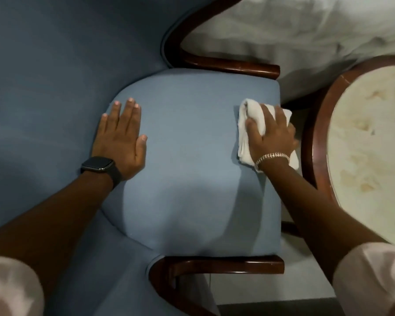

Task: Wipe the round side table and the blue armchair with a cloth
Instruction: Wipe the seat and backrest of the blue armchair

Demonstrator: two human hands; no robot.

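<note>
The blue armchair [187, 144] fills the middle of the head view, with its padded seat facing me and its back on the left. My right hand [271, 135] presses a folded white cloth [244, 124] onto the seat's right edge. My left hand [121, 137], with a black watch on the wrist, lies flat and empty on the seat's left side, fingers slightly apart. The round side table [317, 142], pale stained top in a dark wooden rim, stands just right of the chair.
Dark wooden armrests [228, 65] run along the top and bottom of the seat. A rumpled white bedsheet [283, 30] lies beyond the chair and table. Pale floor [306, 281] shows at the lower right between chair and table.
</note>
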